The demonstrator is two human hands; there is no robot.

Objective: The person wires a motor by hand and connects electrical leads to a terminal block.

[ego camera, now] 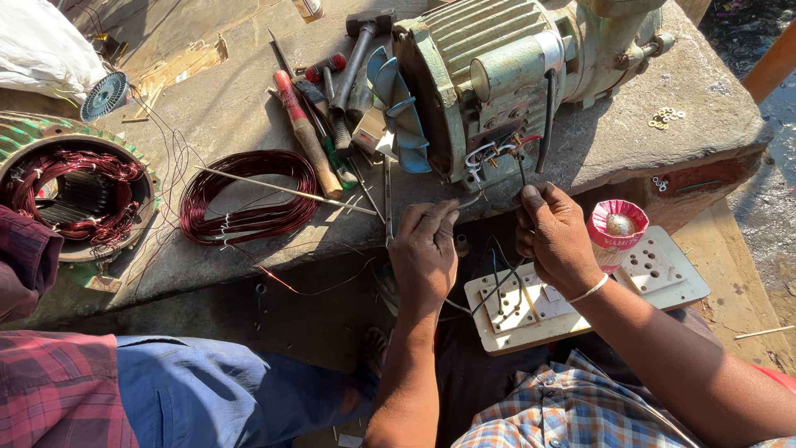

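A pale green electric motor (497, 75) with a blue fan (396, 108) lies on a stone slab (249, 99). Short wire leads (489, 153) hang from its open terminal box. My left hand (424, 253) pinches a thin wire just below the motor's front. My right hand (554, 232) grips a dark wire (521, 170) that runs up to the terminals. Under both hands sits a white board (580, 294) with holes and sockets, and wires run onto it.
Hammers and screwdrivers (319, 116) lie left of the fan. A coil of red copper wire (245, 195) and a wound stator (70, 195) are further left. A bulb in a pink holder (618, 224) stands on the board. Another person's legs (124, 382) are at lower left.
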